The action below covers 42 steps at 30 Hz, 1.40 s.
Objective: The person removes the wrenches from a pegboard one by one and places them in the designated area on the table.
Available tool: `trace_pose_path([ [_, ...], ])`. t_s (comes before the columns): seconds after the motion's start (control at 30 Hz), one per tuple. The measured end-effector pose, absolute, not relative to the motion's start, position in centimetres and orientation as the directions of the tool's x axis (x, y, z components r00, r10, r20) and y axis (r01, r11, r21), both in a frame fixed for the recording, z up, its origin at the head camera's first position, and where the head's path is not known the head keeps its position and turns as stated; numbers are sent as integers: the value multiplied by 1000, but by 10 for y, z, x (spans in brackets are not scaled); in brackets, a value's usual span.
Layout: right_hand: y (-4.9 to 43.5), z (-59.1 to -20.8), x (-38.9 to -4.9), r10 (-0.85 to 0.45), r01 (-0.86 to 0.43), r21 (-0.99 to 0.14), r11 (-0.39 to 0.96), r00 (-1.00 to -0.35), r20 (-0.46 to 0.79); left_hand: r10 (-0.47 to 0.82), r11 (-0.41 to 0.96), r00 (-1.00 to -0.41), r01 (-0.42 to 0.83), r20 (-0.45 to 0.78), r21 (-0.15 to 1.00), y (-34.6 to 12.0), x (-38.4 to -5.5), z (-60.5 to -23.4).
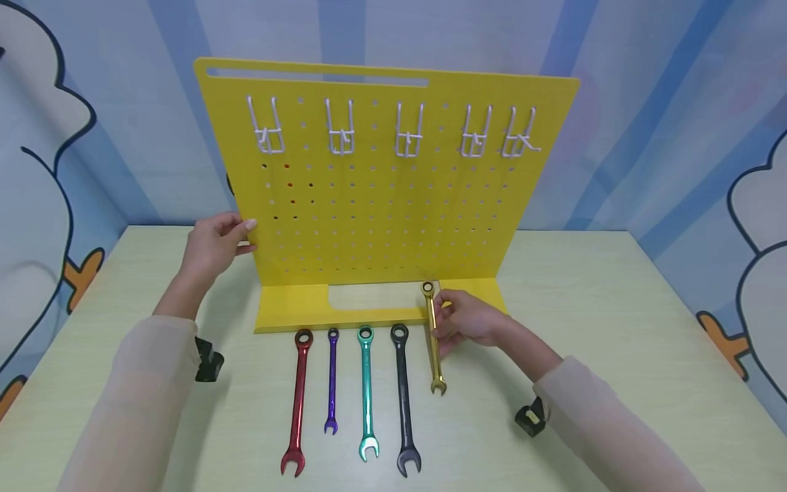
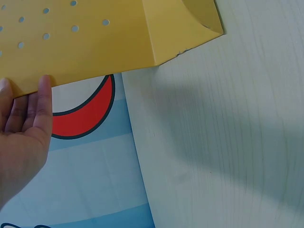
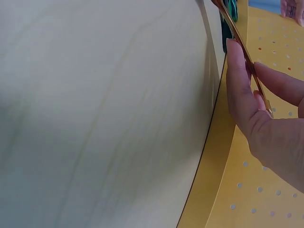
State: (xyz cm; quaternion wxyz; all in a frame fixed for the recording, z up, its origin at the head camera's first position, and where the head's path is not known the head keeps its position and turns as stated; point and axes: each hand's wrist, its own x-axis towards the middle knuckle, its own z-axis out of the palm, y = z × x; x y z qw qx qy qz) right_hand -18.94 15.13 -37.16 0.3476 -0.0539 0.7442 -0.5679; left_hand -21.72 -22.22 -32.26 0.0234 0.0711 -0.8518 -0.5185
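A yellow pegboard (image 1: 381,239) stands upright on its bent foot at the back of the table. My left hand (image 1: 215,242) grips its left edge, thumb on the front face; the left wrist view shows the fingers (image 2: 43,102) at that edge. In my right hand (image 1: 467,320) a gold combination wrench (image 1: 433,335) is pinched between thumb and fingers, ring end up, in front of the board's foot. To its left lie a black wrench (image 1: 402,396), a teal wrench (image 1: 367,389), a purple wrench (image 1: 333,383) and a red wrench (image 1: 299,396), ring ends toward the board.
Several white wire hooks line the upper board, among them the leftmost hook (image 1: 266,130) and the rightmost hook (image 1: 519,137). The pale wooden table (image 1: 590,307) extends to both sides. Behind the board hangs a blue patterned backdrop (image 1: 393,34).
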Motion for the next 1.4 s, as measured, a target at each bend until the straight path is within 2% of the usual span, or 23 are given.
trace_pose_path([
  [0.43, 160, -379, -179, -475, 341, -870, 357, -735, -483, -137, 446, -991, -71, -11, 892, -223, -218, -325],
  [1.17, 169, -389, -158, -592, 338, -887, 313, -661, -461, -139, 447, -990, -81, -20, 891, -223, -218, -325],
  [1.4, 167, -390, -154, -578, 364, -874, 321, -656, -485, -132, 444, -991, -70, -12, 893, -223, -218, -325],
])
